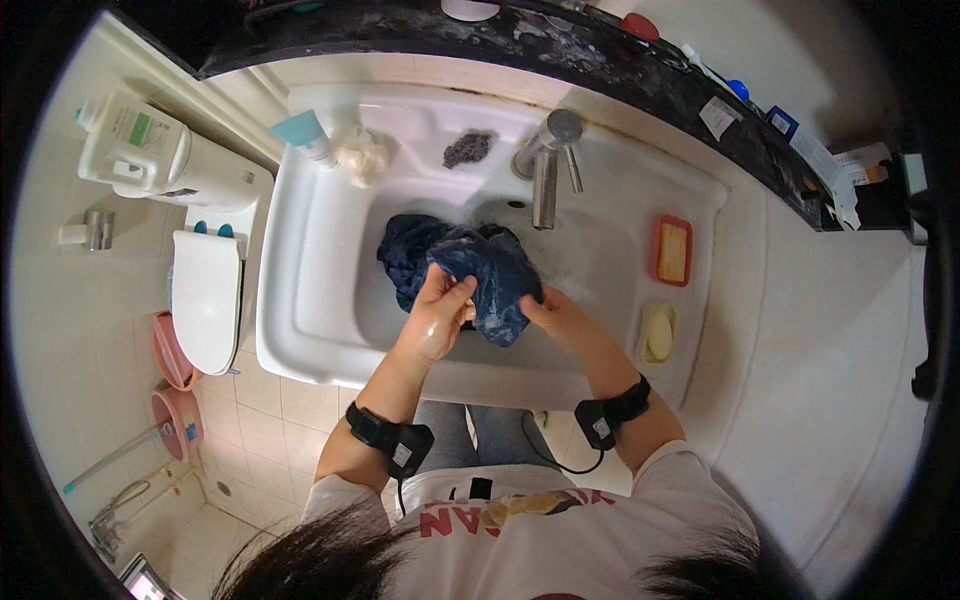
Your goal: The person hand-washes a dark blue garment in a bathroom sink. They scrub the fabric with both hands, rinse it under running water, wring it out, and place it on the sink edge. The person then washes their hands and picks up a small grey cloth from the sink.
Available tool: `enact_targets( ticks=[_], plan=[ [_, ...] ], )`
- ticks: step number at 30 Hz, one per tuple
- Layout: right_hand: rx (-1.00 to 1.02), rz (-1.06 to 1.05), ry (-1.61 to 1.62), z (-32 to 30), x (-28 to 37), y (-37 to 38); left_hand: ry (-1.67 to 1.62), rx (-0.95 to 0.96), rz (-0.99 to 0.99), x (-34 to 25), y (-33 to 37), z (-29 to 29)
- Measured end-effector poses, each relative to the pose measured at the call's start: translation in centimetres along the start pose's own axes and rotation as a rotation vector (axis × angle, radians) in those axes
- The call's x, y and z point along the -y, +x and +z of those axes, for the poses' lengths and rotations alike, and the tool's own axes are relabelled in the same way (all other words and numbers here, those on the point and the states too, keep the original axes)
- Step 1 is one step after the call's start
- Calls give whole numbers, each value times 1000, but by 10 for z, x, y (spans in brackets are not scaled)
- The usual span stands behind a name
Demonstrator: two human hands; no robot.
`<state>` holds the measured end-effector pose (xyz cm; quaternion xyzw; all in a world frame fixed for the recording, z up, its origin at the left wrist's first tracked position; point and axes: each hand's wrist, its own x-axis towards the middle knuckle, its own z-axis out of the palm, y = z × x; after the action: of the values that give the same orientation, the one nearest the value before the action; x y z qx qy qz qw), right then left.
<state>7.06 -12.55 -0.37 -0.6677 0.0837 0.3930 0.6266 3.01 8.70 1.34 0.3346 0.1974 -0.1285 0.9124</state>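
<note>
Fingers (458,294) on blue cloth (500,275), faucet (545,185) and soap (659,334) near

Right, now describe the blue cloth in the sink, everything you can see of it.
The cloth is dark blue, soft-looking and apparently wet, with pale, suds-like patches. It lies crumpled in the sink, on the person's side of the faucet, one darker bunch spreading left and a smoother fold nearer the person. The left hand grips that fold's left side, the right hand its right edge. Whether it is a garment, I can't tell.
</note>
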Motion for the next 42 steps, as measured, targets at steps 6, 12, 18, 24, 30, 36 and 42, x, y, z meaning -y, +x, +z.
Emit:
enact_targets(
  ticks=[6,12,18,24,30,36,42],
  plan=[
    [-216,-210,257,6,41,-30,1319,-242,545,-39,-18,1],
    [49,-292,340,14,85,-49,-2,62,308,-60,-25,-11],
    [52,-363,-254,0,81,-18,891,221,-230,-33,-31,-33],
    [72,-109,-578,-12,22,13,33,144,74,-21,-33,-28],
    [59,-72,-18,36,25,-10,103,420,244,-48,-45,-32],
    [184,-430,-426,29,63,13,834,200,-46,-46,-29,-39],
    [-332,22,83,38,-7,23,-133,-3,-61,-16,-4,-27]
  ],
)
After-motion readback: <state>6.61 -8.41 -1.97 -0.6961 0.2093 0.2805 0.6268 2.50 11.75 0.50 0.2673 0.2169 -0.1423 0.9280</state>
